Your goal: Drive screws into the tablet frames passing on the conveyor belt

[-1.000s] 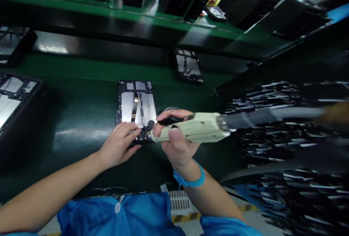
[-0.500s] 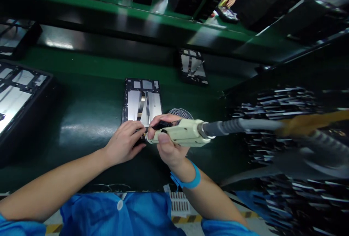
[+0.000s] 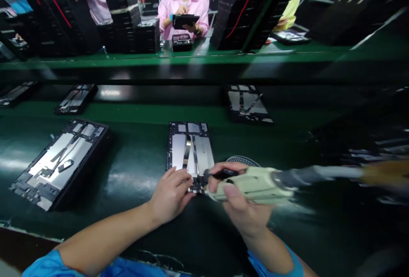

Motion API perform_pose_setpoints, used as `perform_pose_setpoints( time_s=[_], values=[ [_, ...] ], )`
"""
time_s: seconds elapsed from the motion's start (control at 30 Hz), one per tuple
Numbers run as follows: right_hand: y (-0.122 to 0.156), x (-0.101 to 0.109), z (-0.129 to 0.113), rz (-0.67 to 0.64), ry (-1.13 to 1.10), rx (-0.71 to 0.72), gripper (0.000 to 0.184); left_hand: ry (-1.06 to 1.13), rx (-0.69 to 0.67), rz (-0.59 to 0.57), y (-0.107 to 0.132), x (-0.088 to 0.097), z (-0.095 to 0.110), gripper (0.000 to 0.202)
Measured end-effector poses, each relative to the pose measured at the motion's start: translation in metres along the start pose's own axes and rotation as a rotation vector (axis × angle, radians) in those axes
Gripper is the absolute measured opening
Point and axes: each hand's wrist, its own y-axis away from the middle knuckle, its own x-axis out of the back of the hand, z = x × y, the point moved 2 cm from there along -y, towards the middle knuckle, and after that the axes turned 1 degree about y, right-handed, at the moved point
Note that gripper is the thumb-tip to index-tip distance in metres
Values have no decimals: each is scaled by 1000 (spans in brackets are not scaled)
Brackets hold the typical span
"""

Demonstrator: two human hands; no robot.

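Note:
An opened tablet [image 3: 204,151] lies on the green bench, with silver panels and flat ribbon cables showing inside its black frame. My left hand [image 3: 171,194] grips its near left corner, thumb and fingers closed at the edge. In my right hand [image 3: 246,206] is a pale green electric screwdriver [image 3: 255,183], held nearly level with its nose pointing left at the tablet's near edge. A grey cable runs off its back to the right. Whether the bit touches a screw I cannot tell. Part of the near edge is hidden by my fingers.
Another opened tablet [image 3: 68,157] rests on a black stack at left. More opened tablets [image 3: 247,102] lie along the back strip. A round perforated dish [image 3: 244,160] is behind my right hand. Across the bench, a person in pink [image 3: 183,8] holds a black device among black stacks.
My view has tilted up, so the bench sits lower and the person opposite shows. The screwdriver's nose is now slightly farther right of my left fingertips. Both hands keep their holds.

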Motion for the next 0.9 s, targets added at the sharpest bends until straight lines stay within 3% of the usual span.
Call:
perform_pose_setpoints(
  time_s=[0.07,0.17,0.3,0.4,0.53,0.7,0.8,0.9],
  values=[
    [-9,16,-7,97,-23,38,25,-105,38,14,-10,0,-21,25],
    [-20,40,-12,246,1,86,27,-305,148,-1,-42,5,-71,27],
    [-21,68,-6,311,117,20,23,-402,260,54,-95,24,-134,31],
    [-15,85,0,318,196,22,23,-433,351,101,-124,32,-156,37],
    [-5,99,1,322,281,17,22,-380,388,48,-156,15,-146,41],
    [-1,99,-13,310,452,97,20,-176,458,-131,-222,-51,-113,32],
    [-1,98,-21,313,526,158,19,-37,606,-199,-269,-90,-105,32],
    [1,99,-21,292,559,149,15,104,800,-234,-305,-118,-106,35]
  ],
)
